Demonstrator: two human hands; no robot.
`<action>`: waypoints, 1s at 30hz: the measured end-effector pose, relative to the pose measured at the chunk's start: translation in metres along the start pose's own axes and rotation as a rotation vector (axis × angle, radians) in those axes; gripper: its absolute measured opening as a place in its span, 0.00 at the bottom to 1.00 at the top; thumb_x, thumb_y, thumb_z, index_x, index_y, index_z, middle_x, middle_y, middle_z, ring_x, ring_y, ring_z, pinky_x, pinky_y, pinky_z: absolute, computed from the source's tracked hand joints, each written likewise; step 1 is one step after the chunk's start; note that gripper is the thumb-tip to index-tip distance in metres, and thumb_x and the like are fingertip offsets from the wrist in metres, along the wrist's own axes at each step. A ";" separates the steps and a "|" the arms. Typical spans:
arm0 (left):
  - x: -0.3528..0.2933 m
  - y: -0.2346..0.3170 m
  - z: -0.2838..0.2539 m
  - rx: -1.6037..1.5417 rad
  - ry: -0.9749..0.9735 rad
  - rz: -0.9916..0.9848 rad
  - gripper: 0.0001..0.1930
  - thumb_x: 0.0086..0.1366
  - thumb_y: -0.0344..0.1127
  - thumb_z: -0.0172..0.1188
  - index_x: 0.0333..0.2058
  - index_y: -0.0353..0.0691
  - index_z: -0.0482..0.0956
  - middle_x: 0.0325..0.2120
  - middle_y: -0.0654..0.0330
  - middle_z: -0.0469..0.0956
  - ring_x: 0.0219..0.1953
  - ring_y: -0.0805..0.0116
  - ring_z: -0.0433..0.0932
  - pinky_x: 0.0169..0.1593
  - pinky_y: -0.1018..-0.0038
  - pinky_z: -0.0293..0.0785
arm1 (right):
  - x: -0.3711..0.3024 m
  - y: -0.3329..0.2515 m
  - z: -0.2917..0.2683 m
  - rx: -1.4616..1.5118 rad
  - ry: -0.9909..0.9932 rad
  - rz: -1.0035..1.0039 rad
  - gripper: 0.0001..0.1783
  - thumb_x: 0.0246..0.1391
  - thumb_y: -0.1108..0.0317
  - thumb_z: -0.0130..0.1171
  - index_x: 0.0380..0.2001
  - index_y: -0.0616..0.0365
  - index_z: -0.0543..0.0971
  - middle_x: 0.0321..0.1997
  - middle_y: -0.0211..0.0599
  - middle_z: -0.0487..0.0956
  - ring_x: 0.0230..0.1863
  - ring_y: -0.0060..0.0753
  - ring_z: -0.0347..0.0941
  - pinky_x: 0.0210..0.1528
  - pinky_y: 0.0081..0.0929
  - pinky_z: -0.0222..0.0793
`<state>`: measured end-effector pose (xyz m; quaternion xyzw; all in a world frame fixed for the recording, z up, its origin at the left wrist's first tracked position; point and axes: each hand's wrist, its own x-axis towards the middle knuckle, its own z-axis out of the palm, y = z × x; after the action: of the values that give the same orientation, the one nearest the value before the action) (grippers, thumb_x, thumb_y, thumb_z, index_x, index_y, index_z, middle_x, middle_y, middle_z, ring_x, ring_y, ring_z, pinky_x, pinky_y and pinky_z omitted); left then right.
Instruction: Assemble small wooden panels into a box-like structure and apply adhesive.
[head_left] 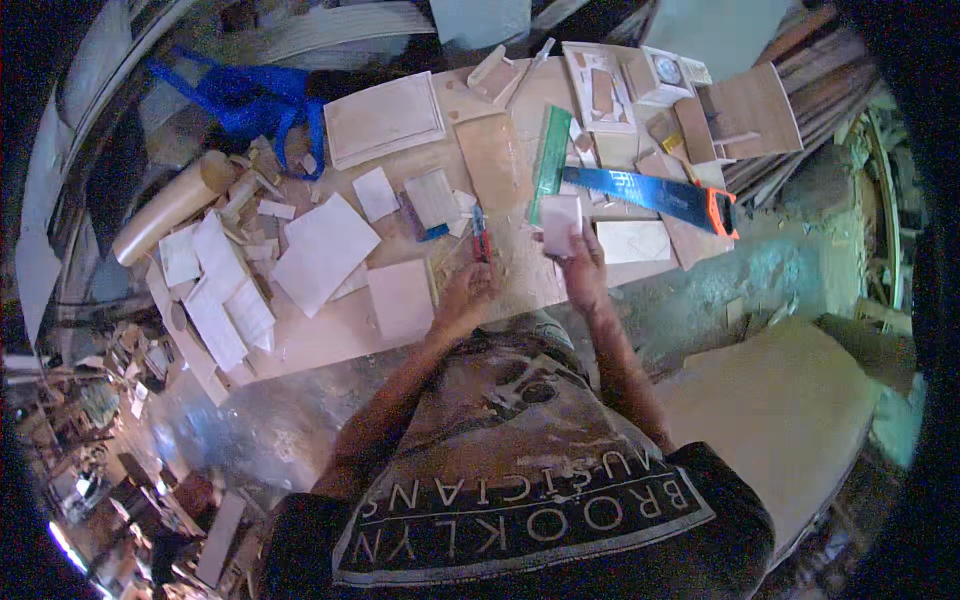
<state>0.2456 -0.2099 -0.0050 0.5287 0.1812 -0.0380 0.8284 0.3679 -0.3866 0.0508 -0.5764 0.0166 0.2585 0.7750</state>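
My left hand [470, 293] is at the near edge of the worktable, its fingers closed around the lower end of a slim red utility knife [481, 243] that points away from me. My right hand [585, 270] grips a small pale rectangular wooden block [562, 222], thumb and fingers at its lower part. Just beyond that block lies a green straight strip [551, 150]. A handsaw [640, 192] with a blue blade and orange-black handle rests to the right. Below the saw is a white rectangular piece [633, 241].
Pale boards [325, 253] and offcuts crowd the table's left side, beside a tan cylinder [175, 207]. A blue bag-like item [250, 105] lies at the far left. A framed panel [384, 118] and small wooden boxes [660, 76] stand along the back. A large board [780, 420] is at the lower right.
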 end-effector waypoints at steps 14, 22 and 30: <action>0.116 -0.003 -0.029 1.343 1.326 0.190 0.39 0.51 0.44 0.67 0.58 0.31 0.64 0.46 0.33 0.71 0.47 0.31 0.70 0.54 0.45 0.65 | 0.103 0.009 -0.006 -0.916 -0.544 -0.498 0.24 0.63 0.65 0.48 0.60 0.63 0.66 0.57 0.54 0.70 0.59 0.54 0.64 0.64 0.41 0.57; 0.132 0.053 -0.064 1.093 0.944 -0.356 0.32 0.43 0.57 0.71 0.39 0.36 0.81 0.40 0.46 0.81 0.40 0.47 0.80 0.42 0.58 0.77 | 0.161 0.035 0.015 -1.457 -0.199 -0.698 0.27 0.53 0.67 0.56 0.58 0.54 0.68 0.51 0.47 0.72 0.54 0.56 0.66 0.57 0.45 0.64; 0.096 0.085 0.005 0.351 0.648 0.065 0.19 0.61 0.47 0.63 0.34 0.32 0.81 0.28 0.64 0.80 0.31 0.73 0.75 0.38 0.71 0.74 | 0.135 0.002 0.048 -0.584 -0.491 -0.114 0.32 0.62 0.62 0.51 0.67 0.54 0.58 0.56 0.50 0.71 0.59 0.40 0.67 0.61 0.36 0.61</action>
<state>0.3580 -0.1647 0.0372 0.6528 0.4081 0.1271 0.6254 0.4704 -0.2916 0.0215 -0.6937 -0.2759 0.3391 0.5724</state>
